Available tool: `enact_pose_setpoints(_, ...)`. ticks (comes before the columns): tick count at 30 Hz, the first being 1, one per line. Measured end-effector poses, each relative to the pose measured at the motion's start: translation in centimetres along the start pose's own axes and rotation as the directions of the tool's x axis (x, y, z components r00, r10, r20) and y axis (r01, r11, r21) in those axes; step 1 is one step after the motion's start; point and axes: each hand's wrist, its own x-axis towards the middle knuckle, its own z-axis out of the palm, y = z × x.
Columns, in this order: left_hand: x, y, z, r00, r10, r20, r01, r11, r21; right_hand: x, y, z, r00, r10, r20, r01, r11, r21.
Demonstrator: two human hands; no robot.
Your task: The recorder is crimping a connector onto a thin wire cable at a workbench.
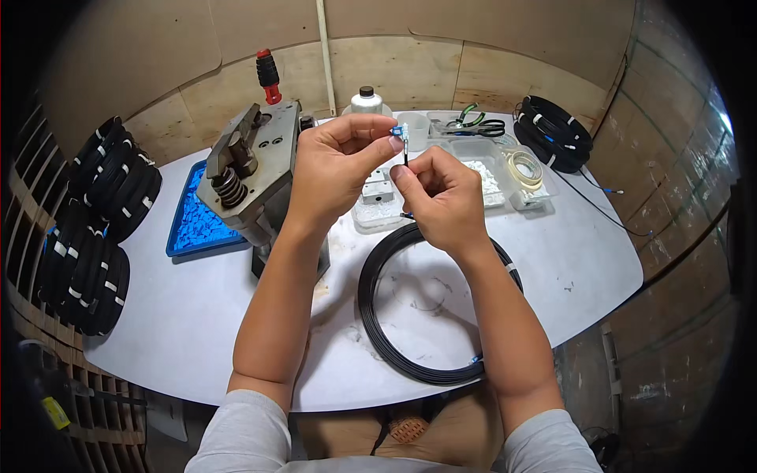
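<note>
Between thumb and forefinger, my left hand (339, 162) pinches a small blue and white cable connector (400, 132), raised above the table. Just below it, my right hand (443, 197) is closed on the black cable (406, 152) that runs up into the connector. A black cable coil (374, 323) lies on the table beneath my right forearm, with a white tie at its right side and a small blue and white end at its lower right. My right hand hides part of the cable, so I cannot see where it joins the coil.
A metal hand press (260, 158) stands left of my forearm, beside a blue tray (175, 236) of small blue parts. Cable coils are piled at left (83, 268) and back right (552, 134). Clear boxes (378, 217), a tape roll (524, 168), scissors (481, 128) and a bottle (367, 101) stand behind.
</note>
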Motion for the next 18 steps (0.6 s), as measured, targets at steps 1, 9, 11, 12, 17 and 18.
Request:
enact_pose_setpoints(1,0.01,-0.09,0.0,1.0,0.004,-0.001,-0.004,1.0,-0.005,0.0,0.09,-0.01,1.0,-0.005,-0.001,0.005,1.0,-0.004)
enact_pose_setpoints(9,-0.15,0.0,0.04,1.0,0.003,0.001,-0.003,1.0,-0.011,-0.14,-0.12,-0.1,1.0,-0.001,-0.002,0.001,1.0,-0.009)
enact_pose_setpoints(11,-0.11,-0.13,-0.01,1.0,0.009,0.009,-0.009,1.0,-0.019,-0.15,-0.16,-0.13,1.0,-0.005,-0.006,0.005,1.0,-0.01)
enact_pose_setpoints(12,-0.12,-0.08,-0.01,1.0,0.009,0.009,-0.008,1.0,-0.018,-0.14,-0.17,-0.12,1.0,-0.005,-0.006,0.005,1.0,-0.009)
enact_pose_setpoints(17,-0.1,-0.08,0.01,1.0,0.009,0.012,-0.008,1.0,-0.013,-0.09,0.04,-0.18,1.0,-0.005,-0.004,0.005,1.0,-0.009)
enact_pose_setpoints(18,-0.09,-0.11,-0.01,1.0,0.009,0.011,-0.009,1.0,-0.012,-0.1,0.01,-0.15,1.0,-0.005,-0.003,0.005,1.0,-0.008)
